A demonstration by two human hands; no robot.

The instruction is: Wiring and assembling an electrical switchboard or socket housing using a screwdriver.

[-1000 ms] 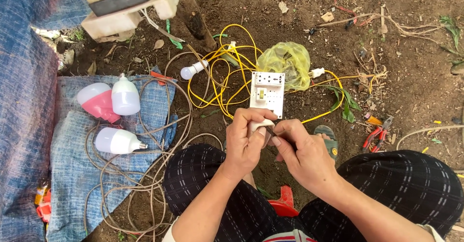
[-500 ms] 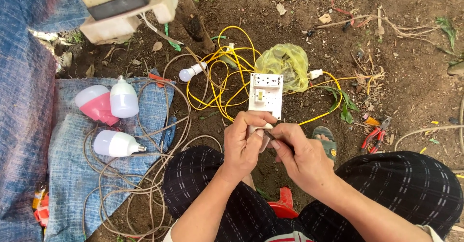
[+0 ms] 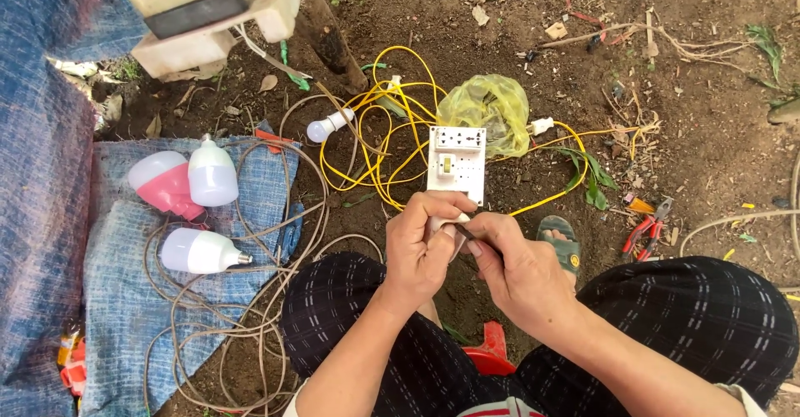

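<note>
Change: the white rectangular plastic socket board (image 3: 456, 164) sits a touch lower in view than a moment ago; both hands stay locked together.
Left hand (image 3: 422, 250): curled shut on the small white plastic fitting (image 3: 450, 219), just below the board.
Right hand (image 3: 518, 269): pinching a thin dark tool (image 3: 467, 234) at that fitting.
Risk: I'd say the tip could skid off and jab the left thumb.
Around: yellow wire coil (image 3: 379, 138) touching the board; red-handled pliers (image 3: 643, 231) well apart right; three white bulbs (image 3: 200, 185) on the blue woven cloth (image 3: 117, 300).
</note>
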